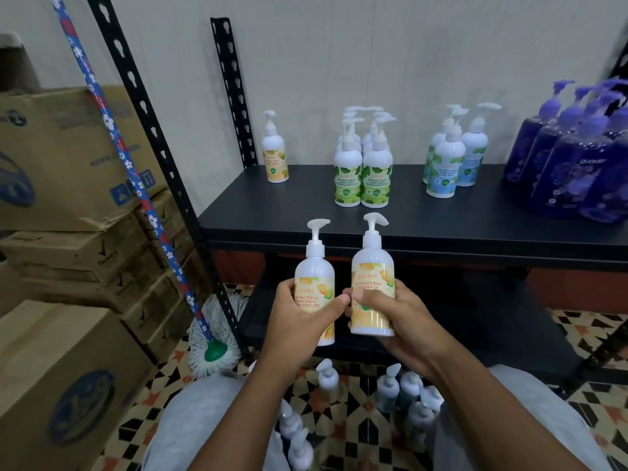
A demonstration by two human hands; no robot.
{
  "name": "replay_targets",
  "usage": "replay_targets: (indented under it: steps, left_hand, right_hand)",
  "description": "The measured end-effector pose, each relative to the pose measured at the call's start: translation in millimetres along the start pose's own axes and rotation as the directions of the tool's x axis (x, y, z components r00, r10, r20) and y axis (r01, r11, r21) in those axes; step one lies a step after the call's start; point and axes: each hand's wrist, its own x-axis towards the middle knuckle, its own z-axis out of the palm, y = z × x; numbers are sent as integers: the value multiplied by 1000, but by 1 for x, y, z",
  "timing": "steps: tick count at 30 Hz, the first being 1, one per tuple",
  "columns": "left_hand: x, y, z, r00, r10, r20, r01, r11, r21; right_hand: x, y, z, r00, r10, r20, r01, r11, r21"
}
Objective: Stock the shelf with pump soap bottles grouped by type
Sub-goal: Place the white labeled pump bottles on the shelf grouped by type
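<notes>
The left hand (299, 316) grips a white pump bottle with a yellow label (314, 277), fingers curled round its lower half. The right hand (390, 312) holds a second yellow-label bottle (372, 266) the same way. Both bottles are upright, side by side and just in front of the black shelf (407, 219). Their labels read "guardian" and "ANTIBACTERIAL HAND WASH"; the left one adds "& MOISTURE".

On the shelf, one matching yellow bottle (275, 154) stands alone at the back left. To its right is a cluster of green-label bottles (362, 171) marked "ANTIBACTERIAL HAND WASH MAXIMUM PROTECTION". Then comes a small group of blue-label bottles (452, 161) with the same hand-wash wording; their last line is too small to read. At the far right stand dark purple bottles (571, 164), one showing "guardian".

Below the hands, more white pump bottles (401, 392) stand on the patterned tile floor (339, 396), between the person's knees. To the left, a mop (210, 348) with a flowered handle leans against stacked cardboard boxes (61, 158).
</notes>
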Motion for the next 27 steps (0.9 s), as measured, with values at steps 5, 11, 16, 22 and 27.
replay_targets:
  steps: [5,11,16,22,27]
  left_hand:
    - [4,-2,-2,998,-67,-17,66,996,-57]
    - [8,3,-9,998,3,-59,-10,992,-125]
    - [29,20,-23,996,31,-87,-48,978,-204]
    - [76,41,-54,982,98,-159,-127,975,-182]
    - [128,53,-76,967,152,-202,-198,953,-229]
  right_hand:
    - [-1,-1,2,999,-39,12,38,999,38]
    - [5,-6,14,998,-40,-45,37,997,-69]
    - [24,-16,34,997,-73,25,76,989,-125]
    - [76,-45,72,982,-181,47,187,959,-215]
    - [134,-65,96,957,-290,3,276,907,-318]
